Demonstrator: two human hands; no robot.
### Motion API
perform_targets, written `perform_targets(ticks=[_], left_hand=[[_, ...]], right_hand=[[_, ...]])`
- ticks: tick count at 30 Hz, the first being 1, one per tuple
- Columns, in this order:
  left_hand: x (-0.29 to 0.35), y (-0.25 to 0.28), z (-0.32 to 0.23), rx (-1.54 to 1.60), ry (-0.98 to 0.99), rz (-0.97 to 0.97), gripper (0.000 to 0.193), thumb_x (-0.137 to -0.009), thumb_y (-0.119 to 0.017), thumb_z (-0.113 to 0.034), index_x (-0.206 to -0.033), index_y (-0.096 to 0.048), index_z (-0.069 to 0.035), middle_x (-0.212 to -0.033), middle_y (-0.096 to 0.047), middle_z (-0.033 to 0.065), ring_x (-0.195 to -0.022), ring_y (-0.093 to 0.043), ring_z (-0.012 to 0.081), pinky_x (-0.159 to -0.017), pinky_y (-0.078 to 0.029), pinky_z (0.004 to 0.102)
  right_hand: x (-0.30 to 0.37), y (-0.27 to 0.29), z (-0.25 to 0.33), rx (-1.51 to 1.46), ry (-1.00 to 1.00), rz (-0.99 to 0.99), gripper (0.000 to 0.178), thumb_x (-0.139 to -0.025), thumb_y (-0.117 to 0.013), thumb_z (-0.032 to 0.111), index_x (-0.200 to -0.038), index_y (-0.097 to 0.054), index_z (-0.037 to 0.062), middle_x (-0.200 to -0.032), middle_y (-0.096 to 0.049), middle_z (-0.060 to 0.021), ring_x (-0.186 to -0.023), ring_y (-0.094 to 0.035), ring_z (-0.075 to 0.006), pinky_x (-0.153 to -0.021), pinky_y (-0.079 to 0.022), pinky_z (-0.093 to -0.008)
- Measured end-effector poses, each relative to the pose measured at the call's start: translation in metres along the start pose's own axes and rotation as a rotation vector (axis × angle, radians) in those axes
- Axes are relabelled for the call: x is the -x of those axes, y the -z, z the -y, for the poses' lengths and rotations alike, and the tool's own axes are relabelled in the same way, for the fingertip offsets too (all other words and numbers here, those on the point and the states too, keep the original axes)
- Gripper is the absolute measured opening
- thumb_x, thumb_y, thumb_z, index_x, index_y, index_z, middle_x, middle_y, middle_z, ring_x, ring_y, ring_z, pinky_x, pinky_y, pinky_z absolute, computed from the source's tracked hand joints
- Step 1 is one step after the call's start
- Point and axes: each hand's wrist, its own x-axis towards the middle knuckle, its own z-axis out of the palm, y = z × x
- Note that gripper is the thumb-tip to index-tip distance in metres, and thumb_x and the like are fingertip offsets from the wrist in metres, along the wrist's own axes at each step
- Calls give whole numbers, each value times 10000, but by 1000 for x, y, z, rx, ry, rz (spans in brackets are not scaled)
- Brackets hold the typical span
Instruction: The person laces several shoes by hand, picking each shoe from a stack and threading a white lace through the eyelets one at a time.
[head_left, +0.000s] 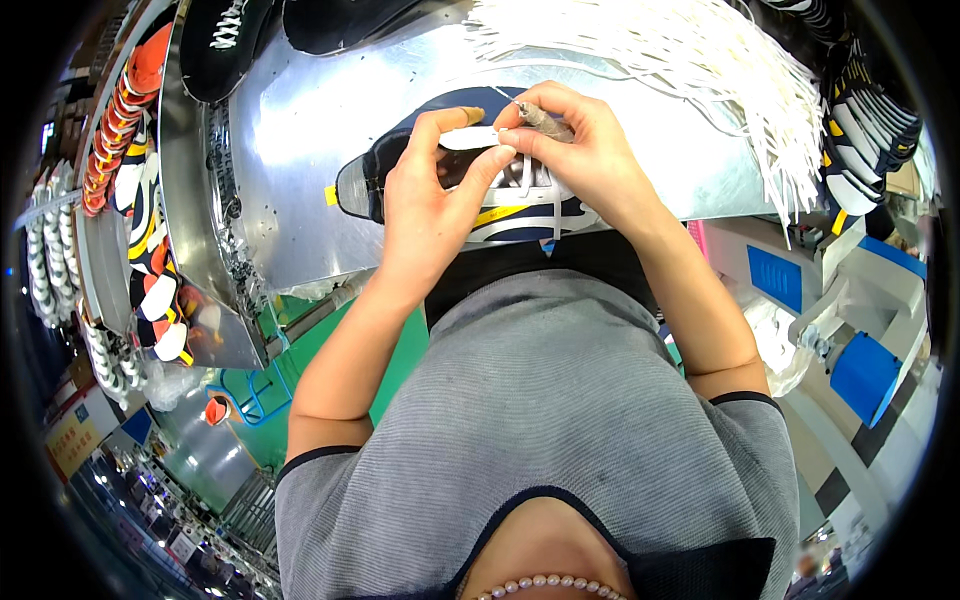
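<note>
A navy, white and yellow shoe upper [505, 228] lies on its side on the metal table in front of me, its dark heel end to the left. My left hand [428, 205] is at its opening, thumb and forefinger closed on a white shoe tongue [468, 138]. A finger of that hand wears a tan cover. My right hand [590, 145] meets it there, its thumb and forefinger pinching the tongue's right end. In the same hand sits a thin-shafted awl [545, 122] with a wrapped handle. A white lace [557, 205] crosses the upper; its far end is hidden.
A heap of white laces [680, 60] covers the table's [300, 190] far right. Black shoes [225, 45] stand at the far left. Orange and white shoe parts [130, 110] are stacked on a left-hand rack. More uppers [870, 130] hang at right, above a machine with blue panels [865, 375].
</note>
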Motion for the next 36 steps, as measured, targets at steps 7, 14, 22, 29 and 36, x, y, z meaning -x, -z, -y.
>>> perform_targets(ticks=[7,14,22,29,36], left_hand=[[1,-11,8,-100,-164,-174,300,-830,-773,-33,-1064,-589,-2,-1092,-686,108,-915,-653,123,-817,-527,263],[6,-18,16,-173,-189,-233,266,-824,-746,4,-1029,-577,2,-1102,-692,125,-938,-653,144,-845,-524,283],[13,-14,8,-419,-303,-191,283,-847,-701,8,-1111,-599,-4,-1085,-699,117,-957,-643,134,-871,-506,277],[6,-14,17,-150,-259,-167,375,-799,-643,-2,-1171,-602,-29,-1014,-684,137,-867,-641,259,-848,-489,369],[-9,-7,9,218,-12,-206,298,-851,-662,38,-1133,-568,16,-1044,-673,85,-905,-640,124,-785,-511,253]], right_hand=[[10,0,2,100,107,-76,245,-906,-678,182,-1100,-646,37,-961,-677,-90,-869,-657,-209,-791,-505,-310],[37,7,8,487,254,-77,133,-927,-641,143,-984,-594,32,-822,-687,-133,-744,-679,-294,-658,-521,-362],[25,3,5,746,365,-51,127,-883,-648,134,-915,-565,44,-729,-667,-97,-679,-668,-300,-585,-500,-391],[2,-22,6,1007,365,2,223,-814,-664,111,-957,-530,6,-706,-665,-128,-657,-684,-300,-523,-507,-381],[45,29,24,719,180,-188,192,-890,-713,142,-1039,-624,60,-631,-549,-46,-548,-525,-175,-542,-427,-284]])
